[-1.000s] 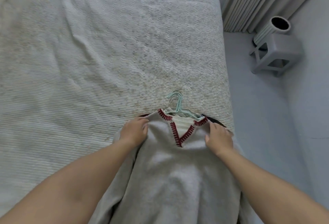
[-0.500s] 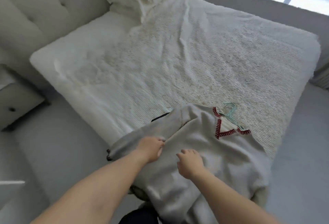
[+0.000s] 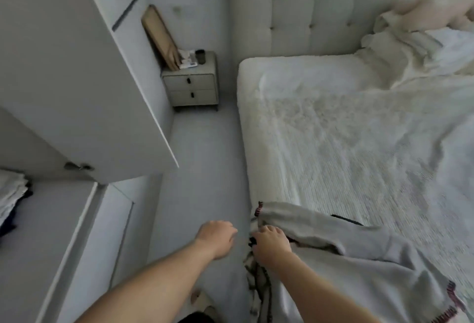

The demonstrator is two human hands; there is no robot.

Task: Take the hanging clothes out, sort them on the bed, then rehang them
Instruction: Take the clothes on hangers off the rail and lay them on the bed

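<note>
A grey sweater (image 3: 364, 253) with dark red trim lies over the near left corner of the bed (image 3: 346, 143), one sleeve stretched toward the bed's edge. A patterned garment (image 3: 256, 286) hangs down the bed's side under it. My right hand (image 3: 270, 244) rests on the clothes at the edge, just below the sleeve cuff, fingers bent onto the fabric. My left hand (image 3: 216, 236) hovers over the floor beside the bed, fingers loosely curled, holding nothing. The hangers are out of sight.
An open white wardrobe door (image 3: 107, 86) juts into the aisle on the left, with folded clothes (image 3: 11, 194) inside on a shelf. A bedside cabinet (image 3: 191, 86) stands by the tufted headboard (image 3: 320, 10). Bunched bedding (image 3: 420, 27) lies at the bed's head.
The view has swung left from the bed toward the wardrobe. My left hand has come off the sweater and now hangs over the floor. My right hand has shifted to the sleeve end.
</note>
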